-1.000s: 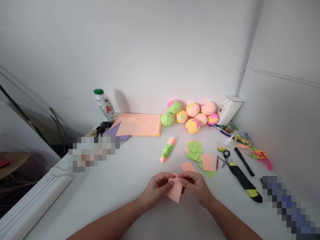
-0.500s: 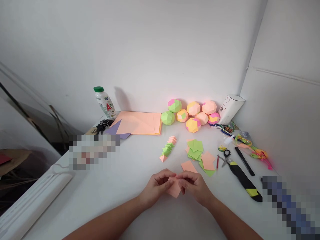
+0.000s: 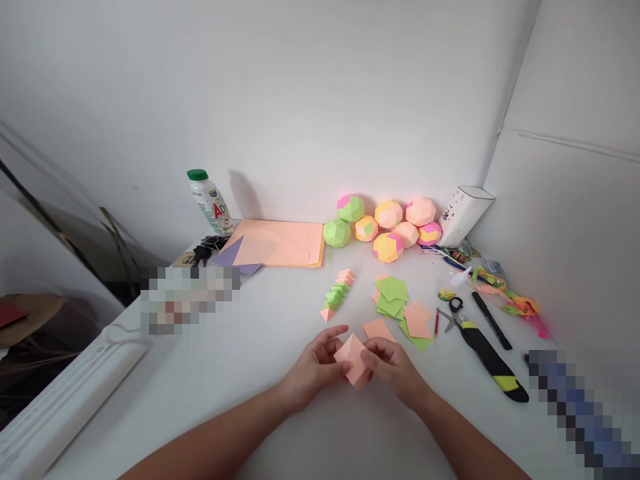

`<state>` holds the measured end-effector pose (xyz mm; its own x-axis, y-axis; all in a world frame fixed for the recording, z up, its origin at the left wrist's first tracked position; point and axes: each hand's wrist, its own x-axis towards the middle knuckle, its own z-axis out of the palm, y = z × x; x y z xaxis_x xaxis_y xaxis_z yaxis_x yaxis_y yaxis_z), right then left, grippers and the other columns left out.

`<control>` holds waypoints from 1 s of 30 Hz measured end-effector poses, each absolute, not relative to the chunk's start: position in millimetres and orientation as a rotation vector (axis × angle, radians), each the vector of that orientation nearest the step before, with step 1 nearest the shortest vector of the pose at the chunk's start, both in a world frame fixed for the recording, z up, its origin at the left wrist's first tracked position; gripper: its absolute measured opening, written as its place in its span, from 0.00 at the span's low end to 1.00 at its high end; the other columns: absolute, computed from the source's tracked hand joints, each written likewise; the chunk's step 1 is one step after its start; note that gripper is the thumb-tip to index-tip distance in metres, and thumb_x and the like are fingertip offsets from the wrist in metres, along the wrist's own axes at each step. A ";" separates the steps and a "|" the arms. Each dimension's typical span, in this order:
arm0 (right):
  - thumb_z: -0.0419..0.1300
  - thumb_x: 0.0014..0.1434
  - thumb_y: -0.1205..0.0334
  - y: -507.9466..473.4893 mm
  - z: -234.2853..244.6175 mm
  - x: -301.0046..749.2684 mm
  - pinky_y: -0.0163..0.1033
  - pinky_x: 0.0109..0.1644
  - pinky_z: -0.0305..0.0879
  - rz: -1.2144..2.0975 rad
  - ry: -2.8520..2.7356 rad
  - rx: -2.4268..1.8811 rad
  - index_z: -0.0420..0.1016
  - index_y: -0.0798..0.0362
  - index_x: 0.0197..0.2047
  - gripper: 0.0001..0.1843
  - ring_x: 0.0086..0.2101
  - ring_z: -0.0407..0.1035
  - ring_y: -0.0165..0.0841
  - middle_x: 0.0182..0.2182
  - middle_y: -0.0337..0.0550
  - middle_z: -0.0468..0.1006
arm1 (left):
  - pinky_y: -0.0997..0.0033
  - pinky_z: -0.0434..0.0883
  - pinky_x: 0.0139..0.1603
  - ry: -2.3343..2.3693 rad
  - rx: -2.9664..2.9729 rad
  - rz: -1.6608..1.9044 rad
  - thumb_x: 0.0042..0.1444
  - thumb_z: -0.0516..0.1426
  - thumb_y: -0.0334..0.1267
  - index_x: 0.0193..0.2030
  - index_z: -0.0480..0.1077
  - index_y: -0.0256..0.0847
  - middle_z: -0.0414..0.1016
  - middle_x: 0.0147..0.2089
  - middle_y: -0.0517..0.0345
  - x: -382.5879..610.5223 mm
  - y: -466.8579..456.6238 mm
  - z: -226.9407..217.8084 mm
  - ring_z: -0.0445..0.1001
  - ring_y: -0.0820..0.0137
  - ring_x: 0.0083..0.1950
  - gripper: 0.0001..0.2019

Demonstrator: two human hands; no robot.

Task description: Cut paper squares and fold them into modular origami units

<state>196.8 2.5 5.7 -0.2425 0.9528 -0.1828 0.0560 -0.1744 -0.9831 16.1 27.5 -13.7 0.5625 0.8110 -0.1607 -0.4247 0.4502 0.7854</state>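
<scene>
Between both hands, just above the table, is a small peach paper square [image 3: 354,357] with creases across it. My left hand [image 3: 316,367] pinches its left side, thumb in front, with the index finger stretched out beyond the paper. On the right edge, my right hand [image 3: 393,367] grips it between thumb and fingers. Beyond the hands stands a row of folded peach and green paper pieces [image 3: 338,291]. To the right of that row lie loose green paper squares [image 3: 391,298] and peach squares [image 3: 418,320], partly overlapping.
Faceted paper balls [image 3: 388,247] sit against the wall. Large peach sheets [image 3: 280,242] lie left of them, beside a white bottle [image 3: 210,203]. Scissors [image 3: 454,312], a black-and-yellow cutter [image 3: 493,360], a black pen [image 3: 492,320] and a white box [image 3: 463,217] are on the right.
The fingers have shifted from the paper's top edge to its sides, so more of its creased face shows. My left index finger has lifted off. The view has tilted slightly.
</scene>
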 end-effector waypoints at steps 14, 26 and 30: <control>0.63 0.52 0.56 4.4 3.0 200.0 0.32 0.22 0.61 1.690 -1.246 -1.199 0.64 0.55 0.26 0.14 0.19 0.64 0.26 0.19 0.35 0.71 | 0.68 0.70 0.34 0.738 1.013 0.799 0.47 0.64 0.43 0.51 0.63 0.43 0.72 0.38 0.57 13.9 22.4 -12.9 0.73 0.71 0.31 0.25; 0.59 0.55 0.55 3.8 2.1 197.2 0.30 0.22 0.58 1.615 -1.303 -1.272 0.64 0.54 0.26 0.13 0.19 0.60 0.24 0.20 0.33 0.65 | 0.66 0.71 0.41 0.572 1.432 0.840 0.56 0.56 0.39 0.51 0.68 0.47 0.76 0.39 0.56 12.7 17.7 -14.0 0.74 0.66 0.40 0.15; 0.59 0.54 0.51 3.7 3.7 197.7 0.30 0.21 0.57 1.617 -1.322 -1.288 0.65 0.55 0.27 0.15 0.19 0.60 0.24 0.20 0.35 0.68 | 0.68 0.70 0.39 0.639 1.522 0.923 0.56 0.57 0.38 0.48 0.72 0.46 0.75 0.38 0.55 12.0 20.7 -15.0 0.73 0.67 0.38 0.13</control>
<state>197.7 3.7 3.7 -0.2845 0.9196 -0.2710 0.0828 -0.2580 -0.9626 12.0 20.7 -15.0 0.5366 0.8207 0.1961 -0.1059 -0.1651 0.9806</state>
